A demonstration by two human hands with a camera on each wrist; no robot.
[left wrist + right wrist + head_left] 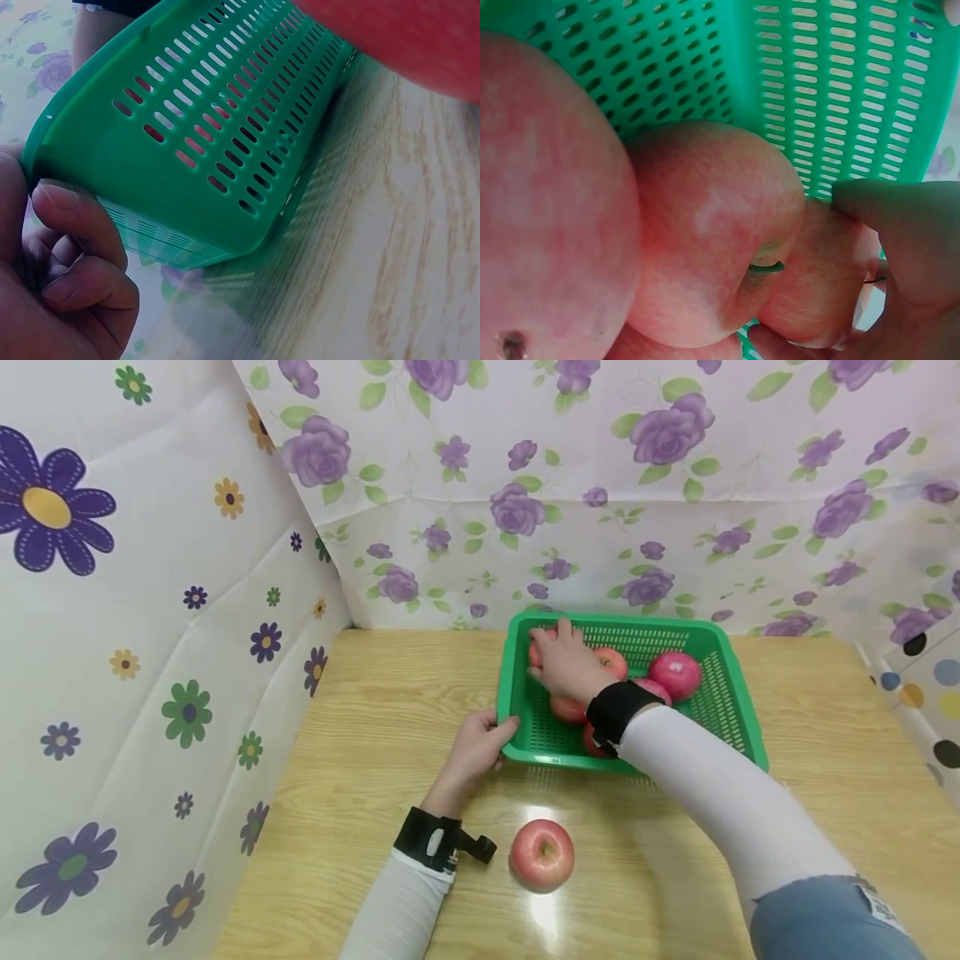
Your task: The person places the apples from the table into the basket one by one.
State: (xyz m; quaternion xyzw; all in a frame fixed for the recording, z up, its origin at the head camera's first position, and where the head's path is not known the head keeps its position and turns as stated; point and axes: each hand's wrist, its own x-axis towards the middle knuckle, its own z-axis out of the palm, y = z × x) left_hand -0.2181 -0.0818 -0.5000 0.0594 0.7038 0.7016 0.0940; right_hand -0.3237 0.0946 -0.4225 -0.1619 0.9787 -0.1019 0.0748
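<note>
A green plastic basket (536, 731) with slotted walls stands on the table, several red apples inside it. My left hand (476, 743) pinches its near-left corner by the rim, thumb over the top and fingers curled below, as the left wrist view also shows. Inside the basket's far-left part, my right hand (568, 667) grips an apple (817, 274), fingers and thumb around it. Another apple (712, 232) with a short stem lies beside the held one. Part of the fruit is hidden under my right hand and wrist. A deeper pink apple (676, 675) lies toward the basket's right side.
A single apple (542, 855) sits on the wooden table (390, 693) in front of the basket, right of my left wrist. A flowered sheet (517, 510) hangs right behind the basket, and another patterned sheet (150, 660) borders the table on the left.
</note>
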